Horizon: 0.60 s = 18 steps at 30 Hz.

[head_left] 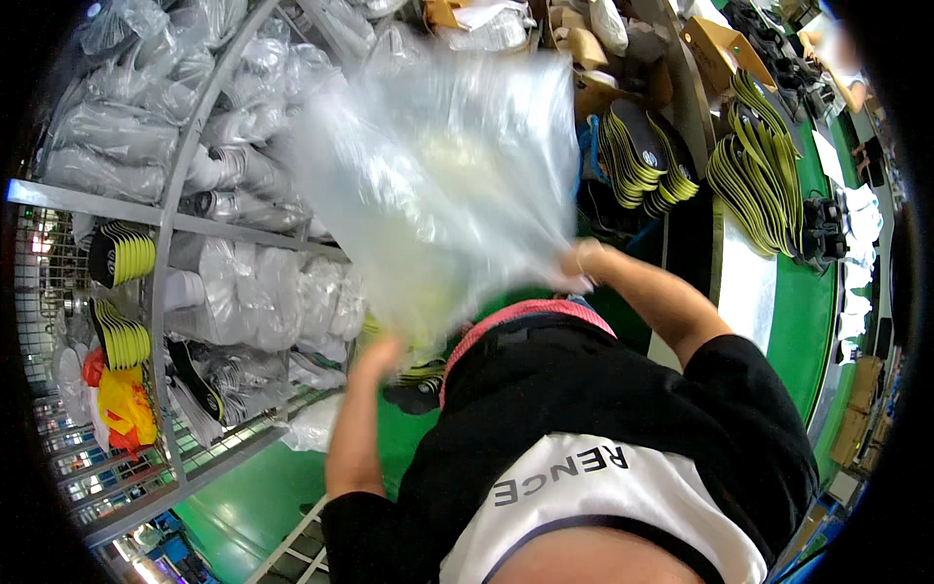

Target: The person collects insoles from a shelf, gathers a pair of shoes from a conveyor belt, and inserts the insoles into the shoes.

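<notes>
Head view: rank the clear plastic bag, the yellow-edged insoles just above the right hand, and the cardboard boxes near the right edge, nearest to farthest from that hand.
1. Clear plastic bag: in the right hand.
2. Yellow-edged insoles: just above that hand.
3. Cardboard boxes: far right.

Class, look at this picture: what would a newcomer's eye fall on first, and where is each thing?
Most likely the big clear bag, blurred at upper centre, its lower right corner in the person's right hand, with the blurred left hand below it. Next, perhaps, the yellow-edged insoles stacked at upper right, and the metal rack of plastic-wrapped bundles at left.
</notes>
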{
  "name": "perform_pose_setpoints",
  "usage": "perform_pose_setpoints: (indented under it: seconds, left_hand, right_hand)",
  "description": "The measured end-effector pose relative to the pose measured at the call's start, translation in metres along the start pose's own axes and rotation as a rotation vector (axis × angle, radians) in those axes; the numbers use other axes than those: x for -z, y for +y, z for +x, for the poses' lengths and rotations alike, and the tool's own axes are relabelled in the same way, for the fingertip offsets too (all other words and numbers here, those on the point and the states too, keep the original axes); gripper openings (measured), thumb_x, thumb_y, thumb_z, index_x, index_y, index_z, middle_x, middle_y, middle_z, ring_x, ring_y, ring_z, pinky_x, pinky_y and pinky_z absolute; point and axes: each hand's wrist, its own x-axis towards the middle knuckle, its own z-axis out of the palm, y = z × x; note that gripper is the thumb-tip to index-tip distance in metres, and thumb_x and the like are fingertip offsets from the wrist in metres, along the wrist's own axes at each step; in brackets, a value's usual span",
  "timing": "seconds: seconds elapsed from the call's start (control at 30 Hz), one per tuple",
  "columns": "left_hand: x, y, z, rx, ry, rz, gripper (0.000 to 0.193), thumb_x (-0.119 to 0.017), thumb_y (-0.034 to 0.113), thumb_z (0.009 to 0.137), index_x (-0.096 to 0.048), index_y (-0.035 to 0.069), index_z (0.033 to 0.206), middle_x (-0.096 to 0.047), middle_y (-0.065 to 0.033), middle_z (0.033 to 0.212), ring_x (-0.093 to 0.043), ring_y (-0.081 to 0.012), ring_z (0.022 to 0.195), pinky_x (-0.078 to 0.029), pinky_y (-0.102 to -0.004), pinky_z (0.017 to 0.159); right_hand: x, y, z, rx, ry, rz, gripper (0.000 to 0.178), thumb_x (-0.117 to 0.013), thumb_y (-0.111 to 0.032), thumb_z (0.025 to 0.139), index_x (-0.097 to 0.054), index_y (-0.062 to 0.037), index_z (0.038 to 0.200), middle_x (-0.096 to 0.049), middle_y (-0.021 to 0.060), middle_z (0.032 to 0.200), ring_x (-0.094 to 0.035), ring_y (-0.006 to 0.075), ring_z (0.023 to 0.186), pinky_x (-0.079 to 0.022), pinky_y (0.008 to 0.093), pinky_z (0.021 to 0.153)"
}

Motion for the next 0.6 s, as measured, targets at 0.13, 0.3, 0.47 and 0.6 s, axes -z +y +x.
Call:
perform_pose_setpoints:
  seconds: [0.13,0.3,0.47,0.6]
  left_hand:
    - [-0.076,-0.042,-0.011,0.129,-0.333,-0.62,0.065,-0.061,0.026,0.071,-0.03,0.003,0.123,-0.046,-0.0185,0.109,-0.045,-0.0216,0.102,-0.04,-0.0315,0.079]
    - [0.053,0.09,-0.036,-0.389,0.416,-0.595,0.091,-0.07,0.031,0.061,-0.016,0.005,0.13,-0.032,-0.0202,0.126,-0.029,-0.0313,0.118,-0.027,-0.0383,0.093]
    - [0.027,0.139,0.012,-0.726,0.5,-0.893,0.081,-0.064,0.033,0.066,-0.02,0.003,0.127,-0.033,-0.0162,0.124,-0.032,-0.028,0.114,-0.027,-0.0359,0.093]
    - [0.035,0.124,-0.013,-0.209,0.183,-1.329,0.051,-0.057,0.029,0.075,-0.043,0.002,0.115,-0.05,-0.0088,0.106,-0.047,-0.0185,0.099,-0.037,-0.0293,0.083]
  right_hand:
    - [-0.098,0.046,0.005,0.375,-0.571,-0.174,0.03,-0.041,-0.016,0.074,-0.057,0.0013,0.093,-0.055,0.0185,0.099,-0.052,0.0312,0.092,-0.041,0.0348,0.077]
    - [-0.055,0.001,0.055,0.389,0.268,0.497,0.03,-0.057,-0.019,0.071,-0.056,0.0,0.095,-0.059,0.0179,0.084,-0.057,0.0295,0.075,-0.045,0.037,0.068]
    - [0.044,-0.159,0.013,0.469,0.407,-0.213,0.026,-0.06,-0.015,0.062,-0.059,-0.0007,0.084,-0.059,0.0149,0.071,-0.058,0.0297,0.072,-0.044,0.0349,0.073]
    - [0.104,-0.11,-0.022,0.563,0.205,0.362,0.085,-0.071,-0.023,0.056,-0.025,-0.0065,0.126,-0.023,0.0173,0.13,-0.028,0.0348,0.118,-0.031,0.0427,0.091]
